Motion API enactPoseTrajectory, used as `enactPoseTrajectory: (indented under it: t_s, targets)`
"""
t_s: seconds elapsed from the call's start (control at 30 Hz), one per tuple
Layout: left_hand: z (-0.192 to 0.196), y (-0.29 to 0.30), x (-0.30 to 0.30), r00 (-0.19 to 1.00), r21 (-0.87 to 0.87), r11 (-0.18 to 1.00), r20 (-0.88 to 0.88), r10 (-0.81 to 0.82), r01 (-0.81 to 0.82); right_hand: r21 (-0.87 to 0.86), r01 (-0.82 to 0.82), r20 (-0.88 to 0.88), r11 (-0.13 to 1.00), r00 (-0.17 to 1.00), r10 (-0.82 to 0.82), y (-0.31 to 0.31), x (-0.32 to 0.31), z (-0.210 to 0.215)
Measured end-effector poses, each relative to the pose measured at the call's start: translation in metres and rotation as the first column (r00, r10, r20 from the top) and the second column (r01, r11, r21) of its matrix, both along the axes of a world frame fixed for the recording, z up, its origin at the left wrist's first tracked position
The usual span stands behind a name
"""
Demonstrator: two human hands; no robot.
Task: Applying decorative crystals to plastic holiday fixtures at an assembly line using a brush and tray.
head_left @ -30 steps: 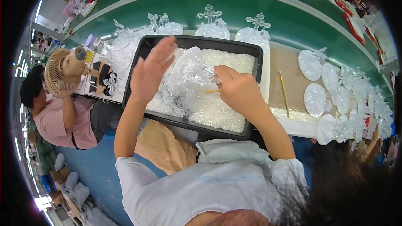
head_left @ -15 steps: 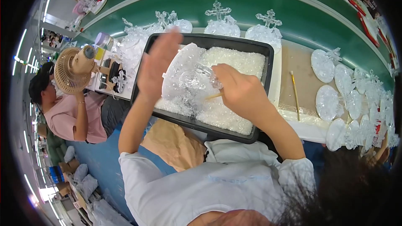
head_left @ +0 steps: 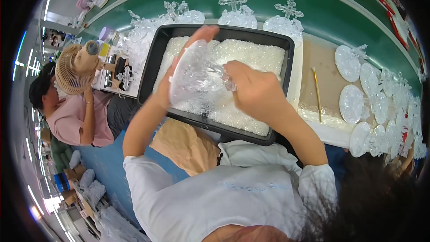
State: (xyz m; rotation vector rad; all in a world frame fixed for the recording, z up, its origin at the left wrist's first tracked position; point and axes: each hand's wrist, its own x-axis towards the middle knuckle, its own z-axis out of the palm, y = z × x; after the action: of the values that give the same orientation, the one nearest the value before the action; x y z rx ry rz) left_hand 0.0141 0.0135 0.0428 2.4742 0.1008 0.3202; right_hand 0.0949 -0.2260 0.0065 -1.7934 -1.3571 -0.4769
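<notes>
My right hand (head_left: 257,89) is closed round the stem end of a clear figurine (head_left: 193,74), holding it sideways. Its broad round base, coated in sparkling white grains, faces left. My left hand (head_left: 165,90) lies flat along the underside of that base, fingers stretched out and pointing up and away. Both hands are above a black tray (head_left: 215,128) filled with white translucent granules (head_left: 255,58). The fingertips of my right hand are partly hidden, and the figurine is blurred by motion.
Clear cross figurines (head_left: 233,1) on round bases line the table's back, with several more (head_left: 351,104) at right. A thin brush (head_left: 317,94) lies on brown board. Left are a fan (head_left: 76,69) and a seated person in pink (head_left: 80,118). Brown paper (head_left: 186,145) is below the tray.
My left hand has moved in from the left, away from the tray's rim side, and now meets the figurine's base. The base has tipped more upright. My right hand keeps its hold.
</notes>
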Motion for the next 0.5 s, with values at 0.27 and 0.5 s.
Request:
enactPoseTrajectory:
  t_s: [0.27, 0.5]
  targets:
    - [-0.005, -0.012, 0.002, 0.889, -0.765, 0.536, 0.454, 0.058, 0.356, -0.029, -0.019, 0.030, 0.999, 0.999, 0.020, 0.000, -0.003, 0.004]
    - [-0.007, 0.000, 0.000, 0.919, -0.544, 0.785, 0.385, -0.080, 0.296, -0.043, 0.027, 0.019, 0.999, 0.999, -0.026, 0.003, 0.006, -0.002]
